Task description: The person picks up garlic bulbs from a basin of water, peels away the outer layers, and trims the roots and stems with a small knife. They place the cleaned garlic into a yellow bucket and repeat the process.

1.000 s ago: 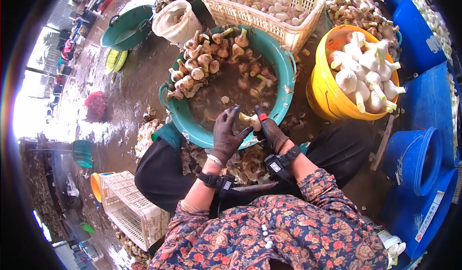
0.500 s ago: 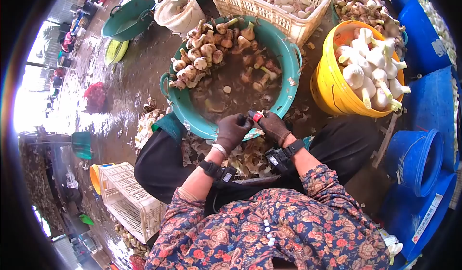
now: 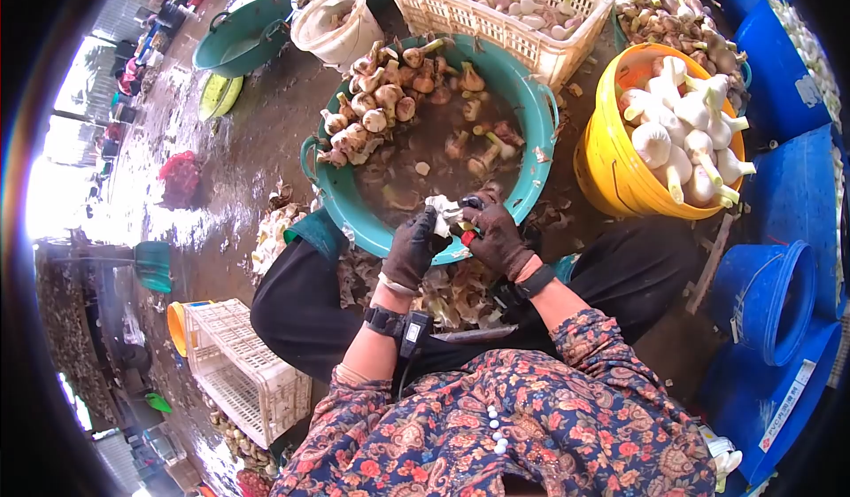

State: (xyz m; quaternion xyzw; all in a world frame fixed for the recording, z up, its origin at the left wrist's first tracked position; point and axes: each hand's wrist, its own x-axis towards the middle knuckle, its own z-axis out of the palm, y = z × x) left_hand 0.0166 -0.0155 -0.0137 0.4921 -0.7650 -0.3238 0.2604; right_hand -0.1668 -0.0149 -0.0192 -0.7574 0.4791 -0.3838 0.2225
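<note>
Over the near rim of the green tub [image 3: 542,156], my two dark-gloved hands meet. My left hand [image 3: 414,247] is closed round a garlic bulb [image 3: 445,217], whose ragged white skin stands up above the fingers. Close against it, my right hand [image 3: 496,238] has its fingers curled around a small red tool [image 3: 467,237], mostly hidden by the glove. The tub holds murky water, with a heap of unpeeled garlic [image 3: 376,107] at its far left and more bulbs afloat on the right.
A yellow bucket [image 3: 602,165] of white, trimmed garlic stands to the right. Behind the tub are a white crate [image 3: 531,46] of garlic and a white bucket [image 3: 350,41]. Blue tubs [image 3: 761,302] line the right side. Peeled skins [image 3: 456,298] lie between my legs.
Both hands have shifted and turned. White garlic skin now shows between them, where earlier only the dark gloves and the red tool were visible.
</note>
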